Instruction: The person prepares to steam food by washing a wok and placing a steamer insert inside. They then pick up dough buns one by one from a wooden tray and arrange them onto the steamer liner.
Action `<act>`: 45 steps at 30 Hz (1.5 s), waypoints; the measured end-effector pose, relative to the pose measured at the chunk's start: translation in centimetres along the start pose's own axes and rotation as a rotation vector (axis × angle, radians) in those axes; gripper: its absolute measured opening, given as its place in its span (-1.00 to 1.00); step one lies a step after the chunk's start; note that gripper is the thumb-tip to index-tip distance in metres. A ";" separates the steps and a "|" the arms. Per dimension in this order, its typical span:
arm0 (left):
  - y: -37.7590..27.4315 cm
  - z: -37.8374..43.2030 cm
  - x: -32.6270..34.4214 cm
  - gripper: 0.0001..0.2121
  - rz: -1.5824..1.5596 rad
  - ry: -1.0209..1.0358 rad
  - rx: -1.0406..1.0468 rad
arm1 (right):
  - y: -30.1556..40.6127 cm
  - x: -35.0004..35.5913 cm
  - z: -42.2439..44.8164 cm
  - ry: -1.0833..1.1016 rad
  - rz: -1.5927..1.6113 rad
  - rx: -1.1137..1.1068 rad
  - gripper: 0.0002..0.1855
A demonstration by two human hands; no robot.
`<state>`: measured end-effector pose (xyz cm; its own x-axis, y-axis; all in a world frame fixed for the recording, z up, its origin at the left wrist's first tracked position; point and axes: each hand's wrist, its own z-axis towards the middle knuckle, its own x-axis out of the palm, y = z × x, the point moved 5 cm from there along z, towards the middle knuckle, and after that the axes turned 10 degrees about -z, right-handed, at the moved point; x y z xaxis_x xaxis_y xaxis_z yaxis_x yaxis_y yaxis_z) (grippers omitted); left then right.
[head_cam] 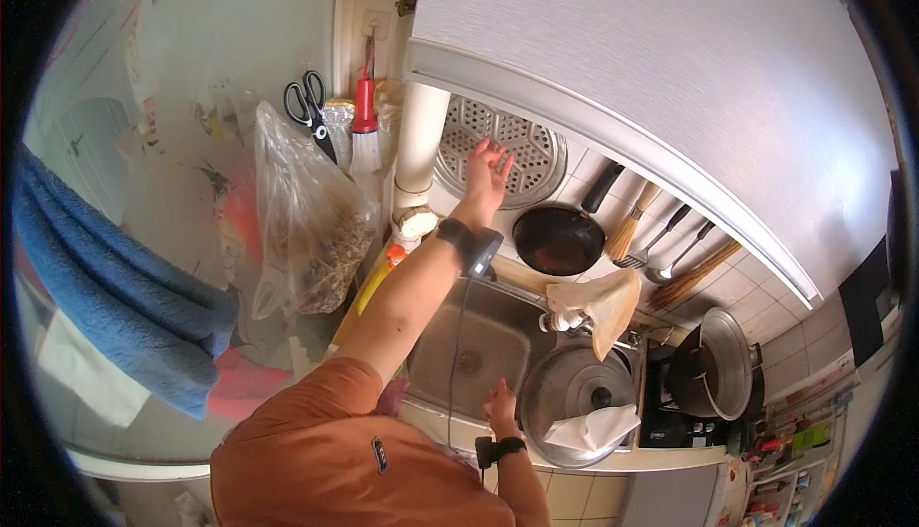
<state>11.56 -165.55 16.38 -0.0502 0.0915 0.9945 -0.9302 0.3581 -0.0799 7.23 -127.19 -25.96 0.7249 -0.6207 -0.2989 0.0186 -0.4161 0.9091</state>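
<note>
My left hand (491, 171) is raised in front of a perforated metal steamer plate (528, 146) by the tiled wall; its fingers are apart and slightly curled, and whether it touches the plate is unclear. Low over the front edge of a stainless-steel sink (470, 326) is my right hand (501, 405), with bent fingers and no object visible in it. A lidded metal pan (567, 390) stands right of the sink, a white cloth or paper (594, 429) on its lid. Beside the steamer plate hangs a black frying pan (558, 241).
A large cabinet (646, 82) juts out above. A white pipe (422, 139) runs down beside my left arm. Left are a plastic bag (309, 240), scissors (312, 110) and a blue towel (122, 297). A wok (689, 376) sits on the stove (657, 419) at right.
</note>
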 end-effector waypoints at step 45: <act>-4.3 -25.7 -4.5 -0.59 0.116 0.299 -0.098 | 24.6 -4.9 -6.7 0.171 0.070 -0.385 -0.62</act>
<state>25.14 -143.67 10.55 -0.0312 0.3999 0.9160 -0.8845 0.4157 -0.2116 8.73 -129.95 -0.21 0.8364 -0.5064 -0.2097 0.1976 -0.0782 0.9771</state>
